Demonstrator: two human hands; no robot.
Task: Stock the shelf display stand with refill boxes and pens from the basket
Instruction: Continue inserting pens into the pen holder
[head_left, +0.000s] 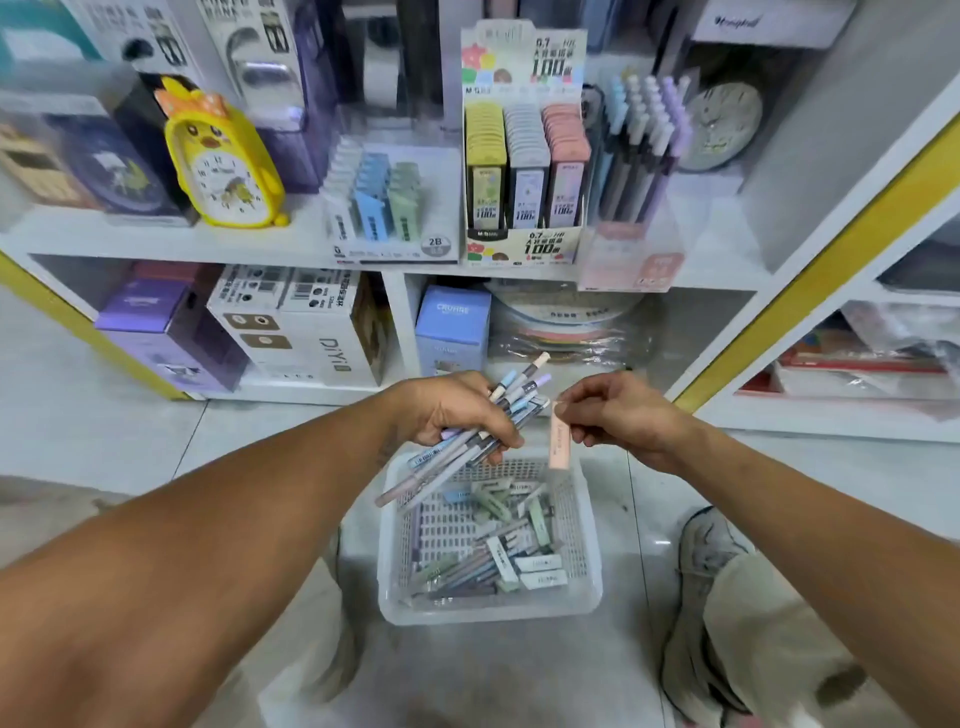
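Observation:
My left hand grips a bundle of pastel pens above the white mesh basket on the floor. My right hand pinches a pink refill box by its top end, so the box hangs over the basket. Several pens and green, white and blue refill boxes lie in the basket. On the shelf stands the display stand with yellow, grey and pink refill boxes in rows. Beside it is a pen holder full of pastel pens.
A smaller refill display and a yellow duck clock stand on the same white shelf. Boxes fill the lower shelf. My knee and shoe are right of the basket on the tiled floor.

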